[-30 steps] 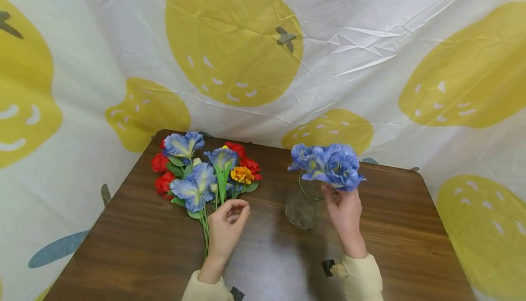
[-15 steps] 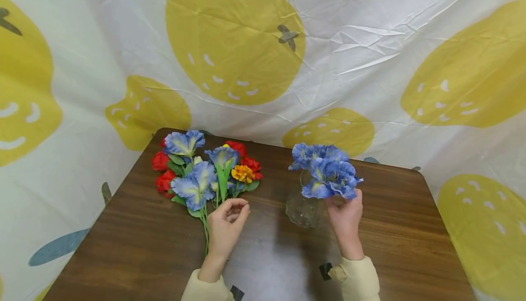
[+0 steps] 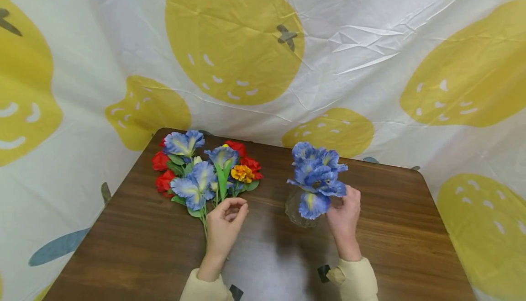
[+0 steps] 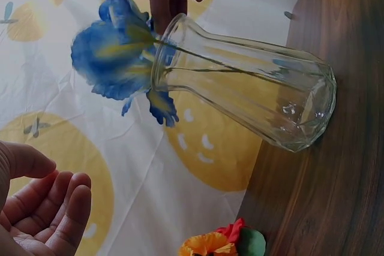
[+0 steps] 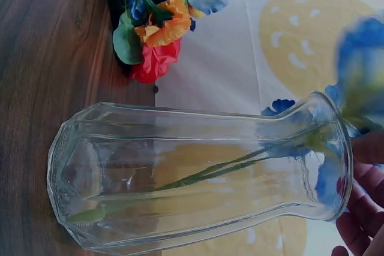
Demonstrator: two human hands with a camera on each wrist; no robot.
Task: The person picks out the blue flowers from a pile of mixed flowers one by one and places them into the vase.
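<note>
While the right hand (image 3: 344, 209) pinches the blue iris (image 3: 314, 177) by its bloom, stem already down in the glass vase (image 3: 297, 209) at 12 o'clock on the counter (image 3: 394, 228), left hand (image 3: 225, 222) idles loosely curled, holding nothing, at the loose flowers (image 3: 205, 168); next, judging: let go, fetch another stem.

Blue flowers (image 3: 315, 175) in clear glass vase (image 3: 297, 209); blue, red, orange bunch (image 3: 205, 168) near far-left corner of dark brown wood-grain table (image 3: 135, 246); white backdrop (image 3: 263, 50) with yellow fruit print.
</note>
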